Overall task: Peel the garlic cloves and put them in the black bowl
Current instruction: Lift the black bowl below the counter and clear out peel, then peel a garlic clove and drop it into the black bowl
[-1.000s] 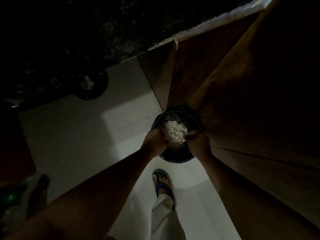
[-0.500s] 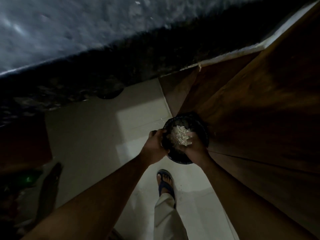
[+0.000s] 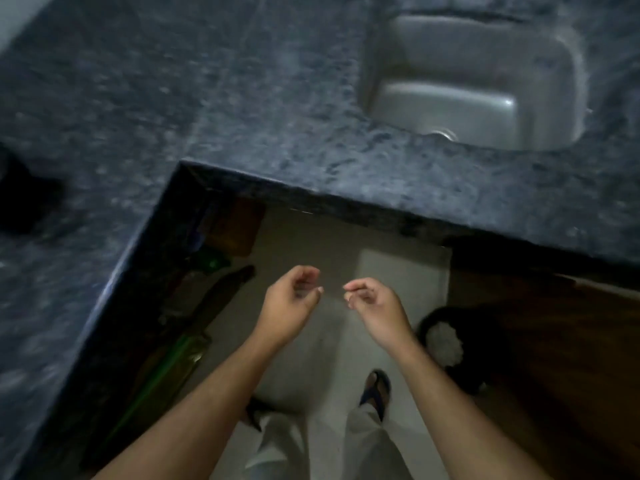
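Note:
My left hand (image 3: 294,301) and my right hand (image 3: 375,304) hang side by side over the floor, fingers loosely curled, holding nothing that I can see. Low on the right, beside the wooden cabinet, stands a black round container (image 3: 427,322) with a heap of white garlic skins (image 3: 445,342) in it. Neither hand touches it. A dark blurred object (image 3: 24,199) sits on the counter at the far left; I cannot tell whether it is the black bowl. No garlic cloves are visible.
A dark speckled stone counter (image 3: 242,116) wraps around the corner ahead and to the left. A steel sink (image 3: 485,81) is set into it at the upper right. A wooden cabinet door (image 3: 554,358) stands at right. Bottles and a green item (image 3: 166,368) lie under the counter.
Both hands have let go of the black container of skins, which now stands on the floor at right. The view has swung up to the counter and sink.

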